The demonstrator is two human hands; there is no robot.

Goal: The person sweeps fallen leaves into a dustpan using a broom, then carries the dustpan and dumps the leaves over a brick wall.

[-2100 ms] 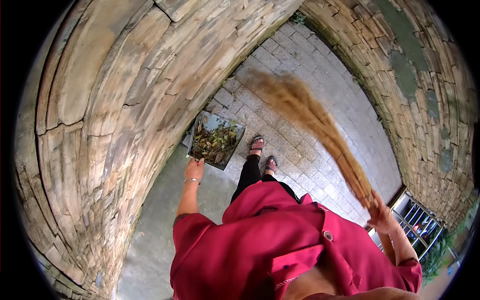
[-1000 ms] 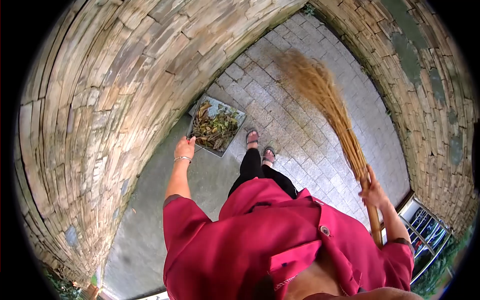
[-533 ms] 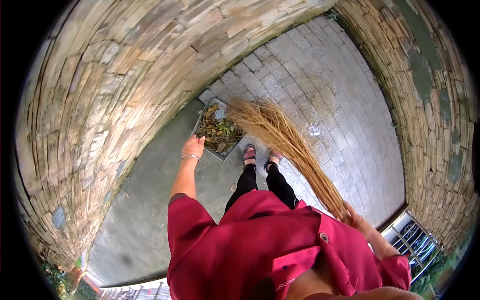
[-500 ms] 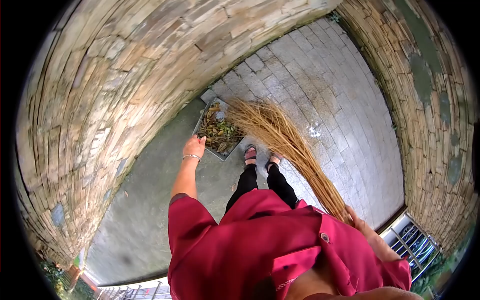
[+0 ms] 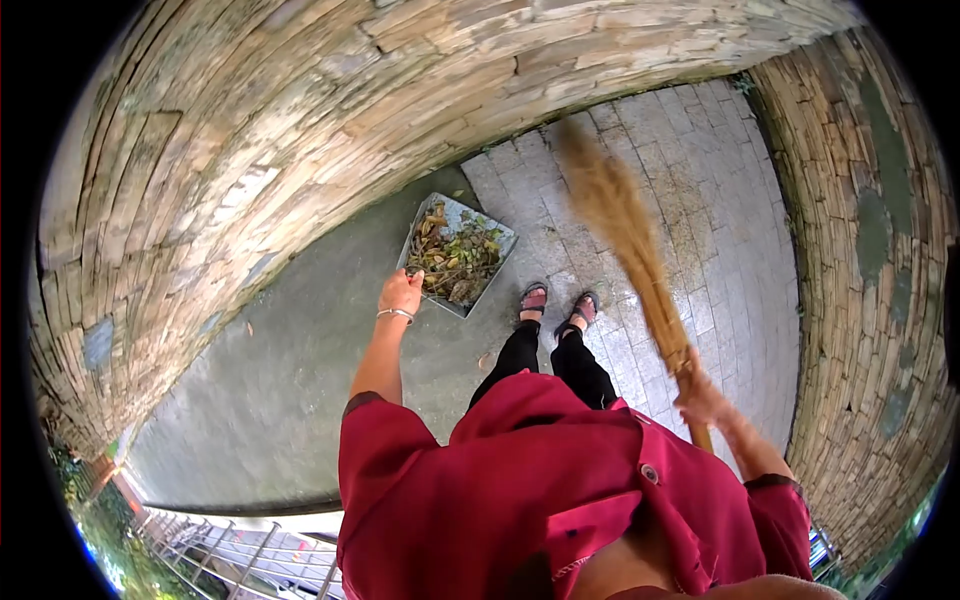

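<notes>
My left hand (image 5: 403, 293) is closed at the near-left edge of a square grey dustpan (image 5: 490, 292); what part of it the fingers grip is too small to make out. Brown and green leaves (image 5: 458, 250) with thin twigs fill much of the pan. On the other side, my right hand (image 5: 703, 397) wraps round the handle of a straw broom (image 5: 625, 225), just below where the bristles are bound. The bristles are blurred by motion and point up and away, to the right of the pan and apart from it.
Stone walls (image 5: 340, 150) curve along the left and far side, and another wall (image 5: 860, 300) stands on the right. Pale paving (image 5: 740, 270) meets smooth grey concrete (image 5: 290, 400) near my sandalled feet (image 5: 560, 308). A metal railing (image 5: 250, 555) runs behind at lower left.
The broom has swung right and away from the dustpan, uncovering its right side. My right hand has come forward into fuller view. My left hand stays at the pan's edge.
</notes>
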